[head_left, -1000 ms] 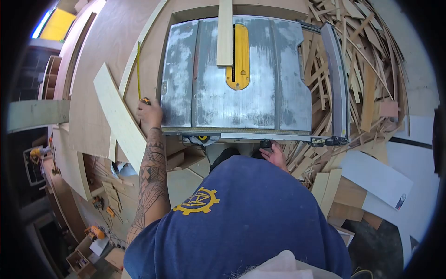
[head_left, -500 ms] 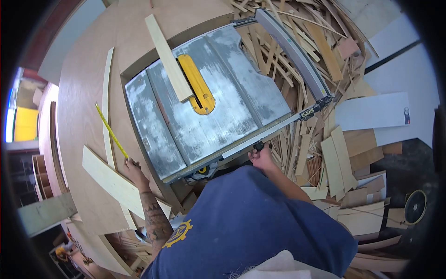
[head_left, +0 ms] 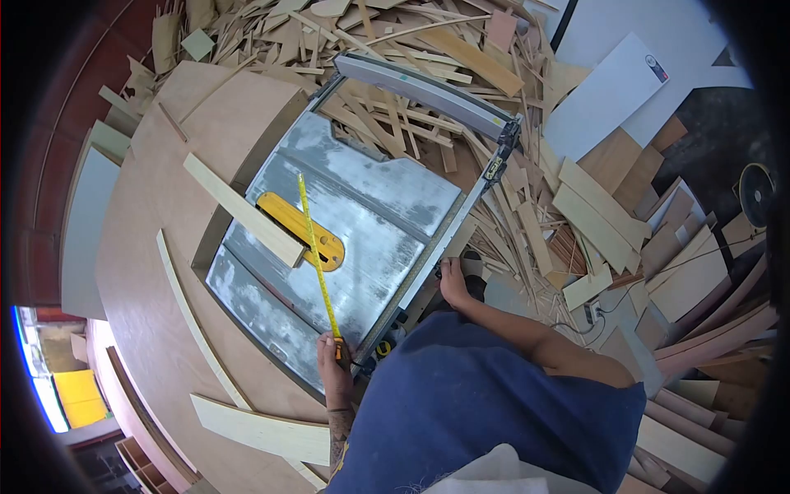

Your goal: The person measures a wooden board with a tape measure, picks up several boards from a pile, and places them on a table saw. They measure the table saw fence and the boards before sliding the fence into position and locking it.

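Note:
My left hand [head_left: 333, 370] is closed around a tape measure [head_left: 340, 352] at the near left corner of the table saw [head_left: 387, 247]. Its yellow blade [head_left: 316, 255] stretches out over the metal top and crosses the yellow throat plate [head_left: 329, 249]. A pale wooden board [head_left: 243, 210] lies partly over that plate, its far end on the wooden surface beyond. At the front rail [head_left: 436, 247], my right hand [head_left: 454, 284] has its fingers curled round a small black knob [head_left: 439, 271], mostly hidden by the hand.
The saw's fence [head_left: 428, 90] stands at the far right side, above a heap of wood offcuts [head_left: 395, 115]. A large plywood surface [head_left: 148, 198] surrounds the saw's left side, with thin strips [head_left: 197, 321] and a board [head_left: 259, 428] on it. A cable [head_left: 592, 317] lies at right.
My left hand has swung the tape measure from above the plywood to over the saw top. My right hand stays at the front rail. The view has turned.

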The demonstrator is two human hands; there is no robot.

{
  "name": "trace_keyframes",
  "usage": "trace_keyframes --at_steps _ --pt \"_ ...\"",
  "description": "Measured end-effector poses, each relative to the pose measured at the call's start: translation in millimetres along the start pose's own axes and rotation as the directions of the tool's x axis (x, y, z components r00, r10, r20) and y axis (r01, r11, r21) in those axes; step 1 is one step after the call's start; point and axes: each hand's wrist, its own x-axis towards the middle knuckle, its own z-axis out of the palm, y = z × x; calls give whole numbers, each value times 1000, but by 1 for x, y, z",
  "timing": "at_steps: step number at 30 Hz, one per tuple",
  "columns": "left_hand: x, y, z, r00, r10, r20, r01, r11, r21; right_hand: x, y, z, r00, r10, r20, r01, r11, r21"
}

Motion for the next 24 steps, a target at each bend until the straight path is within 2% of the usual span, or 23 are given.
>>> trace_keyframes --at_steps 1,2,3,4,5,7,8,9,10,11,12,13,14,15,16,17,19,20,21,22,24 --pt "-3 1 11 1000 -8 -22 10 995 100 -2 -20 -9 1000 5 -18 -5 1000 7" --pt "0 -4 14 999 8 35 -14 987 159 -4 -57 -27 933 338 127 -357 917 181" --pt "-2 0 28 999 -37 1 36 991 127 2 -85 -34 744 583 326 -666 688 288" --pt "4 -9 24 999 -37 24 33 987 155 22 -88 -46 452 724 521 -892 386 236" --pt "11 -18 18 998 -42 45 33 983 181 50 -63 -52 125 644 755 -992 88 90" --pt "17 -21 20 997 -8 82 -14 966 257 38 -81 -63 245 648 722 -967 215 135" --pt "20 -21 21 993 26 112 -61 945 322 28 -86 -56 246 645 723 -967 215 137" --pt "23 -20 23 994 29 103 -61 946 318 14 -85 -45 595 624 506 -792 563 236" --pt "26 -20 23 994 58 94 -91 908 410 0 -86 -34 858 436 270 -495 843 212" --pt "24 -19 21 994 91 59 -109 864 492 3 -37 -23 982 141 127 -144 989 18" --pt "25 -17 23 994 100 44 -109 851 513 7 -40 -20 971 -227 79 238 953 -188" --pt "29 -23 18 988 154 33 -144 801 581 11 -41 -24 913 277 298 -314 946 81" --pt "32 -25 16 992 125 26 -116 792 599 20 -98 -41 611 638 468 -781 583 225" --pt "33 -22 17 992 126 28 -115 757 644 55 -62 -51 222 610 761 -966 242 89" --pt "25 -5 28 995 103 18 -89 745 661 56 -72 -60 235 568 789 -946 319 53" --pt "19 7 33 991 126 41 -118 695 709 47 -91 -68 224 650 726 -946 325 1" --pt "19 7 32 976 209 54 -178 635 751 33 -115 -89 224 647 729 -928 370 -43" --pt "18 8 27 974 223 27 -168 645 746 33 -121 -101 283 667 689 -758 596 -265" --pt "18 7 23 970 244 21 -175 631 756 34 -127 -111 358 662 659 -502 731 -462" --pt "16 4 23 966 257 26 -185 617 765 34 -145 -116 358 664 656 -494 731 -471" --pt "10 1 18 975 223 22 -161 630 760 28 -182 -113 291 450 844 -148 893 -425"
